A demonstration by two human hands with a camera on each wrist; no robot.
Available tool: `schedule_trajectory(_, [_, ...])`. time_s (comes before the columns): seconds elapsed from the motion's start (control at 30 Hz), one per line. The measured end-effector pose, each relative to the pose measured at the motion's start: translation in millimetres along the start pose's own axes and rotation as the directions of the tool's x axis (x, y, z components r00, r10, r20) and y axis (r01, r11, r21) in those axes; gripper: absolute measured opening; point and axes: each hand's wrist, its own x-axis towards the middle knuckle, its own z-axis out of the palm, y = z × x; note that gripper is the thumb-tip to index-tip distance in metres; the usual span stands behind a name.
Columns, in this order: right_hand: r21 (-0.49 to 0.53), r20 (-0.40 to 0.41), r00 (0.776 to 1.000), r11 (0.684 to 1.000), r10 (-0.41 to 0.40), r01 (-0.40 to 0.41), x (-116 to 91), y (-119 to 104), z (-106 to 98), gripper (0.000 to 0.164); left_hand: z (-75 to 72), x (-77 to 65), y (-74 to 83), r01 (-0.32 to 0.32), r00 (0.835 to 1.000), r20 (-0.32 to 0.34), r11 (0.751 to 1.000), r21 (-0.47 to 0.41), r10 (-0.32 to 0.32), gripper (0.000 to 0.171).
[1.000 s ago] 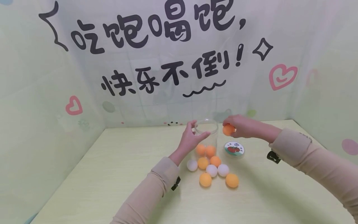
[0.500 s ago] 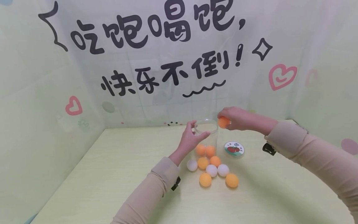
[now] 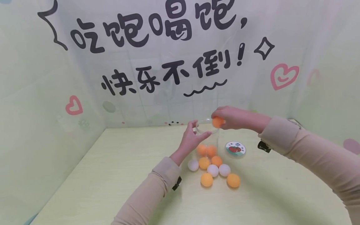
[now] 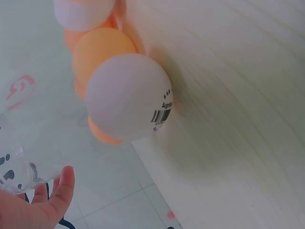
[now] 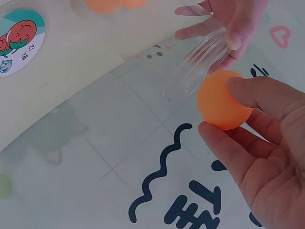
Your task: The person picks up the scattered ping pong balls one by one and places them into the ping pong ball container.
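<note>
A clear plastic jar (image 3: 208, 137) stands upright on the table, with two orange balls (image 3: 202, 150) at its bottom. My left hand (image 3: 192, 139) grips the jar near its rim, thumb on the near side and fingers on the left. Over the right edge of the rim, my right hand (image 3: 232, 117) pinches an orange ping-pong ball (image 5: 224, 99) between thumb and fingers. In front of the jar lie loose ping-pong balls, some orange (image 3: 206, 180) and some white (image 3: 213, 170). One white ball (image 4: 128, 97) with printed marks looks large in the left wrist view.
A round lid (image 3: 235, 149) with a fruit picture lies on the table to the right of the jar. The pale wooden table (image 3: 118, 175) ends at a printed curtain (image 3: 157, 106) behind. Similar curtains hang on both sides.
My right hand has moved left and slightly up with the orange ping-pong ball, from beside the jar to over its rim. My left hand keeps its grip on the jar.
</note>
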Motion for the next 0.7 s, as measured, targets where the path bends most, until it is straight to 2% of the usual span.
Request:
schedule_trajectory(0.3, [-0.011,0.046,0.999,1.0,-0.026,0.026,6.7,-2.5,5.2,0.033,-1.8,0.1,0.7,-0.002,1.0,0.005,1.0,0.005,0.002,0.08])
schedule_trajectory(0.7, [0.002,0.093,0.996,1.0,0.012,-0.013,8.4,-4.9,7.9,0.036,-2.1,-0.3,0.5,-0.011,1.0,0.011,1.0,-0.002,0.011,0.079])
